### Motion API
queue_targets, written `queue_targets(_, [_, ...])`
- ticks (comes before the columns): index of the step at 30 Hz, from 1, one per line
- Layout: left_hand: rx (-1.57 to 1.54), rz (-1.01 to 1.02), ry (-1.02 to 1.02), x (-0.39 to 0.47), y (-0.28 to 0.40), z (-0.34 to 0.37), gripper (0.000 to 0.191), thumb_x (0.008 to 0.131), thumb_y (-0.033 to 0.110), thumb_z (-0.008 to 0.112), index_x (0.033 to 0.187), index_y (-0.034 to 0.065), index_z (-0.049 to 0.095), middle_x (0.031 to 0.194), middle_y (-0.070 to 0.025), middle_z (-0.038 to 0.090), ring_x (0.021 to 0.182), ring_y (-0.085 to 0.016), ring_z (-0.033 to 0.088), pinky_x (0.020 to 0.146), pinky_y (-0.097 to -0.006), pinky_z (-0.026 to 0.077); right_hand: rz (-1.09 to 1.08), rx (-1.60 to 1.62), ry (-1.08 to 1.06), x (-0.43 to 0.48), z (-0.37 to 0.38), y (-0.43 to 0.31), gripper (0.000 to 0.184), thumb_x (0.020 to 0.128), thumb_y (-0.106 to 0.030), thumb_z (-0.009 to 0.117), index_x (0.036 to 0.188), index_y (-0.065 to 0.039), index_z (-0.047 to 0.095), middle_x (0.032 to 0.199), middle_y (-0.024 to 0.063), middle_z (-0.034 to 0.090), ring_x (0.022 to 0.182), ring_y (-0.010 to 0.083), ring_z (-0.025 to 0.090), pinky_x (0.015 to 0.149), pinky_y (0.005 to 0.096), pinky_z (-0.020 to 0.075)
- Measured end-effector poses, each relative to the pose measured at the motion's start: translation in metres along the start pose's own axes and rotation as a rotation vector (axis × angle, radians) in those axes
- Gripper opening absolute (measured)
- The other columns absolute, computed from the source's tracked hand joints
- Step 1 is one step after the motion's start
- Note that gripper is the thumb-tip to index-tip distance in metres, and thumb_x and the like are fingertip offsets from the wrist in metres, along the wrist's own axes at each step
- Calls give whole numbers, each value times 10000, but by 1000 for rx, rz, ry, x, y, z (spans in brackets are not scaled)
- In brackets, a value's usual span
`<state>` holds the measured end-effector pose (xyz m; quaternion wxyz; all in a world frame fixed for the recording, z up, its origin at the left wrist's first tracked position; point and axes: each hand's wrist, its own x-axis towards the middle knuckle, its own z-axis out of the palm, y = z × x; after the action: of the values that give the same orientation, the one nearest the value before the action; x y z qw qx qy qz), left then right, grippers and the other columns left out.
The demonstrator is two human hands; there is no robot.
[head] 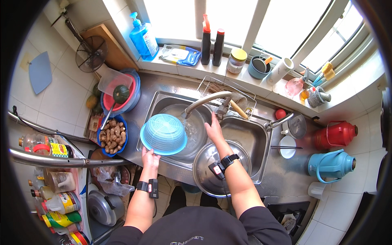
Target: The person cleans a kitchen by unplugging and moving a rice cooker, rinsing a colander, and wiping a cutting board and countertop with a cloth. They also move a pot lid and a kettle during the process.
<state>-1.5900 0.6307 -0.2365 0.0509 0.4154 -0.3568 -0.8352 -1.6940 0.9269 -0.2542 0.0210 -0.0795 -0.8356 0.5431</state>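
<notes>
My left hand (150, 156) grips the near rim of a light-blue plastic colander (165, 131). The colander is upside down, over the left bowl of a stainless steel sink (146, 122). Beneath it, a round metal basin (196, 134) with water in it sits in that bowl. A curved tap spout (205, 102) reaches over the basin, its outlet by the colander's right side. My right hand (215, 130) is beside the tap body (223, 110), thumb and fingers apart; whether the fingertips touch it is unclear. A large domed metal lid (205, 171) lies below my right forearm.
At left stand a blue basket of knobbly roots (112, 136) and stacked basins (136, 88) holding a green squash (121, 93). Behind the sink is a wire rack (252, 104). Right are a white bowl (287, 144), a red thermos (335, 134) and a blue thermos (330, 165).
</notes>
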Motion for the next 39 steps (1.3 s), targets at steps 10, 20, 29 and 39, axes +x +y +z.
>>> queue_targets(10, [-143,83,19,2,25,-19,357,1008,188,239,1322,72,364,1361,-129,418,1232,-305,435,1033,-494,359,208,148,-226,-48,-10,9,494,869,-213,596,1306,-31,458,1172,142,590,1034,222,580,866,353,476])
queue_targets(20, [-188,-63,-9,-32,22,-1,410,1014,252,225,1356,65,352,1426,-102,362,1286,-292,377,1069,-476,314,902,1298,-350,-121,93,-74,471,998,-357,335,1342,-35,327,1332,176,442,1188,347,470,963,545,397])
queue_targets(29, [-143,-115,-250,-16,30,-19,488,1002,365,302,1368,46,350,1421,-98,380,1286,-260,385,1077,-439,312,477,1423,-292,-113,114,-83,495,944,-370,503,1278,-13,430,1274,123,517,1144,277,513,990,468,402])
queue_targets(39, [-151,-303,-140,-16,24,-19,482,1014,340,228,1391,49,305,1441,-112,349,1309,-298,348,1071,-474,315,619,1398,-236,-109,103,-73,508,934,-381,516,1293,-34,419,1279,108,515,1153,254,504,986,448,407])
